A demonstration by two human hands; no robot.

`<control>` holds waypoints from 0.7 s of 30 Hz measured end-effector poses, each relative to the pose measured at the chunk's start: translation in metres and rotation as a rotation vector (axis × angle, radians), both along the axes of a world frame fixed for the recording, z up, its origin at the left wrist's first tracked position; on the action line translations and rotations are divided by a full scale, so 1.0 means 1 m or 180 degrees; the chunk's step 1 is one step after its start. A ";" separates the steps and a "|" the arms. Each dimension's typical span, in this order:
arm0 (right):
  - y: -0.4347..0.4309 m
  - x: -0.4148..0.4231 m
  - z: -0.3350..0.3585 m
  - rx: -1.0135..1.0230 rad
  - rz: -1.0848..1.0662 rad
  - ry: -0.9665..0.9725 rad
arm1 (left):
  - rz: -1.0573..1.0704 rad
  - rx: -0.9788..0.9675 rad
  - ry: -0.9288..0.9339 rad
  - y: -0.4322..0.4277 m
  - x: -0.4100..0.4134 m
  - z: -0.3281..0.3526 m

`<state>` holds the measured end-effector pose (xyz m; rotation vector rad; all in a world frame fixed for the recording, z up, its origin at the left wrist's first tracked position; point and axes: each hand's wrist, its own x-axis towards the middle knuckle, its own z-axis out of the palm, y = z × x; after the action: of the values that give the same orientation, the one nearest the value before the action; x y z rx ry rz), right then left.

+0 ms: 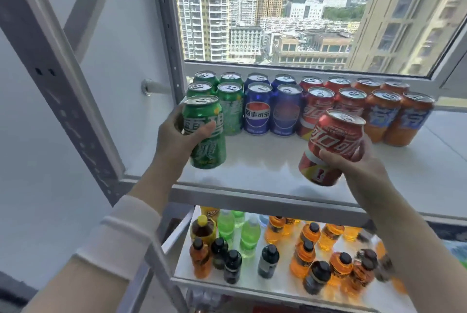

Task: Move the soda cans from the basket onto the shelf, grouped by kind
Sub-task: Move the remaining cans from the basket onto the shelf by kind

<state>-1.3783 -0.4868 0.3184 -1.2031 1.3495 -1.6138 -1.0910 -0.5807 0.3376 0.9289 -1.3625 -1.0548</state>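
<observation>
My left hand [174, 135] grips a green soda can [204, 133], upright at the left front of the white shelf [265, 166], just in front of the other green cans [228, 108]. My right hand [358, 161] holds a red cola can [328, 146], tilted to the left, above the shelf's front edge before the red cans [318, 105]. Along the back of the shelf the cans stand in rows by colour: green, then blue [257, 110], then red, then orange [394, 115]. The basket is out of view.
A window [278, 9] looking onto tall buildings rises behind the cans. Grey metal uprights [63, 85] frame the shelf on the left. On the lower shelf [252, 285] stand several green, orange and dark bottles [308, 244].
</observation>
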 end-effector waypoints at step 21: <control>-0.051 -0.027 -0.010 0.0096 -0.0364 0.0645 | -0.0140 -0.0200 0.0066 -0.072 0.014 -0.031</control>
<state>-1.4050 -0.5379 0.3083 -1.3208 1.5897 -1.5766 -1.0773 -0.6530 0.3071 0.8430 -1.3965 -1.0463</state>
